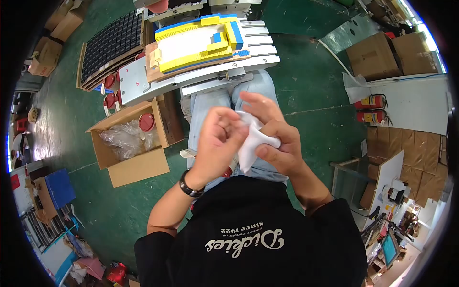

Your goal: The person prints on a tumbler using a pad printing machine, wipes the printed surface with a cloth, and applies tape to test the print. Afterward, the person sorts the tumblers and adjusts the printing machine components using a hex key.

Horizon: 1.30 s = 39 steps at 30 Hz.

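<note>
A crumpled white cloth (pixel 250 146) is bunched between my two hands above my lap. My right hand (pixel 279 138) grips its right side, with thumb and bent fingers pressed into the folds and the upper fingers raised. On the other side, my left hand (pixel 220 138) has curled fingers, its thumb and fingertips closed at the cloth's left edge. Anything wrapped inside the cloth is hidden. Partly covered behind my left wrist is a small red item (pixel 231 171) I cannot make out. Beyond my knees lies a yellow and blue fixture (pixel 196 45) with a white surface inside.
The fixture sits on a slotted metal machine bed (pixel 260 50). At left stands an open cardboard box (pixel 138 174) with clear plastic bags and a red round-topped item (pixel 146 122). Black grid trays (pixel 112 48) are stacked behind it. Fire extinguishers (pixel 372 109) stand at right.
</note>
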{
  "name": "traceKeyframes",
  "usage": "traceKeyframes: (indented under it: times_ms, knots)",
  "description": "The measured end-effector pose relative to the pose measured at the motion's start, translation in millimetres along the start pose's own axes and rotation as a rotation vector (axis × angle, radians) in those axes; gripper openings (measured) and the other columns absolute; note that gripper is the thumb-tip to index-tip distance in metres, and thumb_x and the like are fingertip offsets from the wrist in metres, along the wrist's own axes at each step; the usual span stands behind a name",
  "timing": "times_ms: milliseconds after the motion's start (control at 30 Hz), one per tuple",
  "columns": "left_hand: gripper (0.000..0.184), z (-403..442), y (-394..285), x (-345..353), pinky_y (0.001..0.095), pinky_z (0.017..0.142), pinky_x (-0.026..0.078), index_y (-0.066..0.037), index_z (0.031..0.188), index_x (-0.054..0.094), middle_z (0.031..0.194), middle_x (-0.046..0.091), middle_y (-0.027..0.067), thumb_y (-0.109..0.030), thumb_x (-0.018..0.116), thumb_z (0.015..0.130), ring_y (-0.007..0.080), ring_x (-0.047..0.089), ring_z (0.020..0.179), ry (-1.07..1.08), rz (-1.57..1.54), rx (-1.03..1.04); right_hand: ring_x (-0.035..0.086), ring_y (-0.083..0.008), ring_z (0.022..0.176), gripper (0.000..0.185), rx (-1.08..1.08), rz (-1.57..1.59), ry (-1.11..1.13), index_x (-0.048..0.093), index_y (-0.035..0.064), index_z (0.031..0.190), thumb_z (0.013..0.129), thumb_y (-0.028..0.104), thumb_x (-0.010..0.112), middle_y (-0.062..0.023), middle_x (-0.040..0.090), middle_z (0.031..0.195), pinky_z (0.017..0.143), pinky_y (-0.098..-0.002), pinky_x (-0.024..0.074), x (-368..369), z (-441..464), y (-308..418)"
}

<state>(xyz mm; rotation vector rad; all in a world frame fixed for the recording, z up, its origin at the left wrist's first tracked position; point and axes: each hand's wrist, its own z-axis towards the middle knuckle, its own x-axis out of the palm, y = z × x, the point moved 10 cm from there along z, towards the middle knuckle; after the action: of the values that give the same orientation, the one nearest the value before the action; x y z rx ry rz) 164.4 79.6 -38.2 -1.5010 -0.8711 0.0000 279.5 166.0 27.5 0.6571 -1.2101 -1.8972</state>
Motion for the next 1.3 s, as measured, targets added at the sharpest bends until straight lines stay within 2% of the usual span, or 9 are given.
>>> traceKeyframes:
  times_ms: [133,233,300,467,667,833,1000,1133,1300]
  knots:
    - [0.055,-6.9,16.9,6.9,0.0328,0.085,0.054,-0.002,0.133,0.059,0.116,0.067,0.0099,-0.013,0.087,0.087,0.0212,0.064,0.097,0.149,0.623,-0.035,0.072,-0.0402,0.102,0.021,0.411,0.515,-0.136,0.054,0.0082,0.095,0.099,0.021,0.07,-0.0178,0.07,0.089,0.117,-0.0541,0.042,3.5,-17.9,-36.6]
    - [0.064,-28.1,-10.1,-17.2,0.0352,0.091,0.053,-0.003,0.136,0.058,0.12,0.067,0.0113,-0.013,0.089,0.081,0.0239,0.064,0.104,0.063,0.867,0.247,0.073,-0.0376,0.097,0.018,0.401,0.574,-0.276,0.049,0.0097,0.102,0.102,0.021,0.063,-0.0185,0.069,0.085,0.104,-0.0526,0.0549,-40.8,-23.7,-47.1]
    - [0.073,-50.3,-34.4,-20.8,0.0376,0.097,0.052,-0.004,0.139,0.057,0.124,0.067,0.0127,-0.013,0.092,0.075,0.0266,0.064,0.11,-0.019,1.095,0.569,0.073,-0.0327,0.082,0.014,0.432,0.795,-0.307,0.051,0.0082,0.109,0.102,0.016,0.06,-0.0186,0.068,0.082,0.072,-0.0401,0.064,-62.1,-38.3,-52.7]
    - [0.088,-88.8,26.8,-26.6,0.0441,0.105,0.05,-0.002,0.141,0.056,0.132,0.064,0.0166,-0.014,0.095,0.064,0.0326,0.061,0.123,0.046,1.307,0.33,0.068,-0.0238,0.067,0.02,0.619,0.48,-0.351,0.052,0.0059,0.119,0.101,0.012,0.057,-0.0171,0.066,0.086,0.047,-0.0269,0.0524,-70.4,-73.5,-67.8]
    - [0.095,-79.0,42.8,-30.3,0.0423,0.098,0.054,0.0,0.143,0.054,0.129,0.064,0.0201,-0.023,0.099,0.063,0.0326,0.066,0.114,0.144,1.452,0.41,0.063,-0.0209,0.061,0.026,0.75,0.588,-0.394,0.054,0.0051,0.123,0.099,0.009,0.064,-0.0152,0.069,0.096,0.058,-0.0294,0.0559,-30.9,-94.3,-80.7]
    - [0.098,-75.2,32.5,-86.1,0.0417,0.083,0.059,0.002,0.141,0.052,0.121,0.068,0.0212,-0.029,0.101,0.062,0.0359,0.072,0.095,-0.165,1.145,0.164,0.061,-0.0201,0.065,0.03,0.775,0.469,-0.272,0.057,0.0032,0.125,0.097,0.004,0.066,-0.0121,0.067,0.1,0.063,-0.0271,0.053,-6.1,-95.2,-83.7]
    - [0.097,-62.9,38.7,-76.1,0.0407,0.072,0.06,0.003,0.136,0.052,0.111,0.07,0.0201,-0.034,0.102,0.061,0.0366,0.072,0.08,-0.218,1.252,0.104,0.061,-0.022,0.072,0.032,0.656,0.137,-0.216,0.062,0.0025,0.125,0.094,-0.004,0.066,-0.0118,0.065,0.095,0.065,-0.0232,0.0508,7.9,-85.9,-90.3]
    - [0.094,-64.6,50.3,-71.7,0.041,0.075,0.061,0.003,0.132,0.052,0.113,0.069,0.0193,-0.035,0.101,0.062,0.0362,0.073,0.085,-0.255,1.279,0.026,0.061,-0.0225,0.075,0.038,0.164,-0.327,-0.137,0.067,0.0017,0.125,0.088,-0.006,0.069,-0.0099,0.064,0.097,0.069,-0.0255,0.0504,20.9,-66.3,-56.0]
    - [0.096,-65.6,55.0,-78.1,0.0416,0.074,0.061,0.004,0.133,0.05,0.117,0.067,0.0199,-0.035,0.101,0.061,0.0362,0.073,0.087,-0.233,1.235,0.031,0.061,-0.0228,0.078,0.043,0.181,-0.459,-0.128,0.07,-0.0002,0.125,0.082,-0.007,0.071,-0.0104,0.066,0.099,0.068,-0.0294,0.05,35.6,-75.4,-48.1]
